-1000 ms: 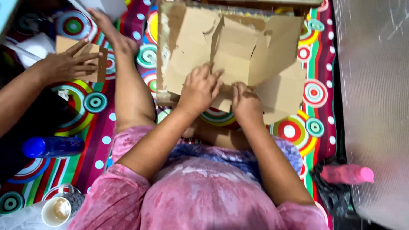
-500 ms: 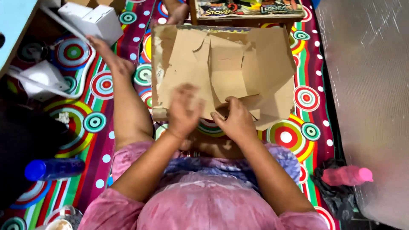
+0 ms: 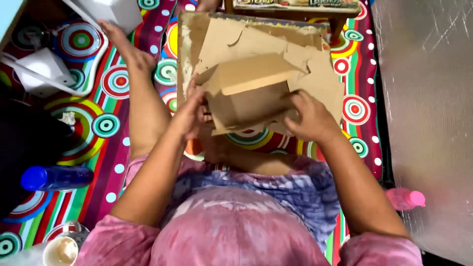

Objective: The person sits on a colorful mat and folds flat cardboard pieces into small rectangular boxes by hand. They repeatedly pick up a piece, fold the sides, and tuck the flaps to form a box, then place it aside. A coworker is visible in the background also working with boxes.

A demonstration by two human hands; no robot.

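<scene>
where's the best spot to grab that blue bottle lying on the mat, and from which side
Probably around the middle of its round body, coming straight down from above. The blue bottle lies on its side on the striped mat, cap end pointing left, so the long body is open on top. The dark shape just above it crowds that side. Both the left hand and right hand are busy holding the cardboard.

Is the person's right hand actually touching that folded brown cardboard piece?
Touching. The head view shows the right hand with its fingers pressed onto the edge of the cardboard piece; the left hand grips the opposite side.
</scene>
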